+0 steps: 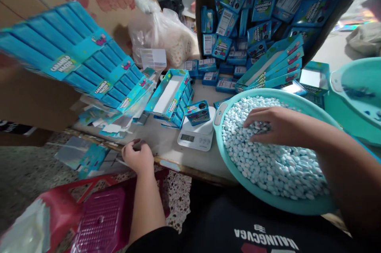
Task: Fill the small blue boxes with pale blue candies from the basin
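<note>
Touching candies (268, 169), blue boxes (264, 2) ("CARAMELO MACIZO")

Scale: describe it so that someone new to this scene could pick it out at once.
Find the large turquoise basin of pale candies. Just left of it, near the table edge, sits the scale with a blue box on top. Unlike the blue packaging nearby, it is white, with a small grey display.

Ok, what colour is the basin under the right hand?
The basin is turquoise, best seen in the head view.

Left hand (139, 159) loosely curled; right hand (276, 124) half-cupped
</note>
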`<state>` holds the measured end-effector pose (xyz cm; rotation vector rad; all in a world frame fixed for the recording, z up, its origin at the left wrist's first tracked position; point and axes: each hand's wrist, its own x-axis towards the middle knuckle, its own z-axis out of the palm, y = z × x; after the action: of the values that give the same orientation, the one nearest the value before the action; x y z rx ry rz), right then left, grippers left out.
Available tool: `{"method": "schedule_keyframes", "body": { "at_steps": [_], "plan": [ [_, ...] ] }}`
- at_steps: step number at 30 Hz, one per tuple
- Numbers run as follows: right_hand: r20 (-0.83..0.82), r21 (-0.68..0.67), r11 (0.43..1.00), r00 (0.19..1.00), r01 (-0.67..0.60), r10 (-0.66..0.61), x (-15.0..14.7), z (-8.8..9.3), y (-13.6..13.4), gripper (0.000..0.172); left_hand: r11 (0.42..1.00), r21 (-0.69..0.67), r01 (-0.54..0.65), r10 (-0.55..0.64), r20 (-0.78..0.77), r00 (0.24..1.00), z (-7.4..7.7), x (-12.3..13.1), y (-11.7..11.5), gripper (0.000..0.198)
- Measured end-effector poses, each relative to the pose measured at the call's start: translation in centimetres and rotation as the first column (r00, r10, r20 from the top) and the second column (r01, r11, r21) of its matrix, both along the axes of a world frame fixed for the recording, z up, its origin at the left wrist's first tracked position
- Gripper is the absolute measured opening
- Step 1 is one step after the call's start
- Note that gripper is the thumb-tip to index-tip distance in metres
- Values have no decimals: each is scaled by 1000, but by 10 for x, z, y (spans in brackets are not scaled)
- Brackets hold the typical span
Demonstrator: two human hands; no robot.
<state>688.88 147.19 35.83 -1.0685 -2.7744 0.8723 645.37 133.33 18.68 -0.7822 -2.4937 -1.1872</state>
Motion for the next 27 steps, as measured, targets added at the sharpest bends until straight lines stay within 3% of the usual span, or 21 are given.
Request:
{"method": "schedule_keyframes", "body": {
  "at_steps": [8, 13, 16, 22, 27],
  "plan": [
    [-28, 70, 997, 999, 44, -43, 6, 5, 3, 24, 1000, 21, 2, -2, -19, 1000, -3, -1, -1, 34],
    [94, 232, 966, 986, 113, -138, 4, 15, 3, 22, 1000, 17, 22, -22, -17, 1000, -3, -4, -1, 35],
    [195, 308, 947, 969, 88, -153, 1, 22, 4, 20, 1000, 7, 28, -28, -11, 1000, -3, -5, 0, 35],
    [303, 332, 940, 936, 73, -180, -9, 37, 6, 19, 999, 22, 42, -41, -35, 999, -1, -2, 0, 33],
    [256, 351, 931, 946, 101, -199, -27, 52, 12, 15, 997, 11, 76, -75, -68, 995, 2, -1, 0, 31]
  ]
}}
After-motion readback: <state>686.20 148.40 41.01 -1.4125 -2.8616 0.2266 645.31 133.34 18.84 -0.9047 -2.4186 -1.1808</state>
